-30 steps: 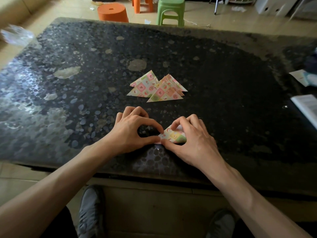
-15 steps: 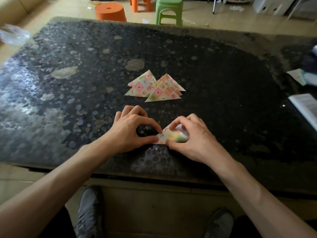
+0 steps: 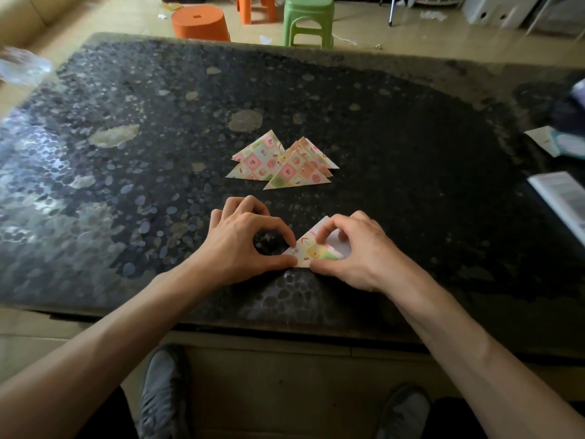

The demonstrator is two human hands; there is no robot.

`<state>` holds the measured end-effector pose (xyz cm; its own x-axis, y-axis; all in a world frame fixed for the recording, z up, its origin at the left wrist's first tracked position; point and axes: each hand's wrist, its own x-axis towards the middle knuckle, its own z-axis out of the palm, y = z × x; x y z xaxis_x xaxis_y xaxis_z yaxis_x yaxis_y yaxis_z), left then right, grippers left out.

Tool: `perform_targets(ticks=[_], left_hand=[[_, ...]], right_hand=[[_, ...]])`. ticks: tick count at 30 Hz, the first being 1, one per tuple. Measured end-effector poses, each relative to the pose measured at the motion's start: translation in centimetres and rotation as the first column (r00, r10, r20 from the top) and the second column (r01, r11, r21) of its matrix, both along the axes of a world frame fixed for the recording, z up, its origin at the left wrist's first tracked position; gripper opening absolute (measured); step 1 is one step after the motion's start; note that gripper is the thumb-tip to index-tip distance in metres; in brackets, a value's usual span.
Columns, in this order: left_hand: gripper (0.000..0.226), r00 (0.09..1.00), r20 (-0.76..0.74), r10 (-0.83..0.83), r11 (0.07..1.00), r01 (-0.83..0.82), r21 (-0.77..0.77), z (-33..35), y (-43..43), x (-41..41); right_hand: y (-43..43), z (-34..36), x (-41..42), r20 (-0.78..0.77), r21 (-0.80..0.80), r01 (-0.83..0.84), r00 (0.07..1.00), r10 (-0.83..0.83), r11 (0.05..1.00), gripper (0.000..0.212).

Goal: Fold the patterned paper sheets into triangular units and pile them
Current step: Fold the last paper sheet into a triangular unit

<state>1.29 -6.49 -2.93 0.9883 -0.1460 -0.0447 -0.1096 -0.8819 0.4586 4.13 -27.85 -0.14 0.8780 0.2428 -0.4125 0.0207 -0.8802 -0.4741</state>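
Fingers of both hands pinch the half-folded patterned sheet at the desk's front.
Pile of triangles lies straight beyond on the desk; sheet's long edge runs left-right, left hand at its left corner, right hand over its right.

Both bare forearms angled inward, left hand curled — thumb and forefinger pinching the corner of a pastel patterned paper triangle, right hand arched over it, fingertips pressing down

A home room: pebble-patterned table, plastic stools.
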Motion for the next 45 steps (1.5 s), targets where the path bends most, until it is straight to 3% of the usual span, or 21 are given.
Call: perform_targets(ticks=[6, 12, 24, 41, 45], left_hand=[[0.043, 0.996, 0.024, 0.090, 0.996, -0.090, 0.020, -0.1, -1.6, -0.2], [0.040, 0.995, -0.045, 0.094, 0.992, -0.090, 0.083, 0.7, -1.8, 0.5], [0.042, 0.990, -0.096, 0.105, 0.988, -0.092, 0.123, 1.4, -2.3, 0.8], [0.043, 0.987, -0.120, 0.108, 0.988, -0.093, 0.124, 1.2, -2.3, 1.0], [0.055, 0.987, -0.063, 0.150, 0.980, -0.140, 0.138, 0.5, -3.0, 0.6]], right_hand=[[0.3, 0.6, 0.4, -0.051, -0.025, 0.032, 0.998, -0.033, 0.999, 0.046], [-0.3, 1.2, 1.0, -0.131, 0.012, 0.038, 0.991, -0.036, 0.999, 0.050], [-0.9, 2.0, 1.7, -0.142, -0.131, 0.034, 0.988, -0.053, 0.991, 0.064], [-1.7, 1.7, 2.0, -0.109, -0.134, 0.007, 0.994, -0.022, 0.991, 0.049], [-1.6, 1.5, 2.0, -0.100, -0.152, -0.011, 0.995, -0.005, 0.988, 0.049]])
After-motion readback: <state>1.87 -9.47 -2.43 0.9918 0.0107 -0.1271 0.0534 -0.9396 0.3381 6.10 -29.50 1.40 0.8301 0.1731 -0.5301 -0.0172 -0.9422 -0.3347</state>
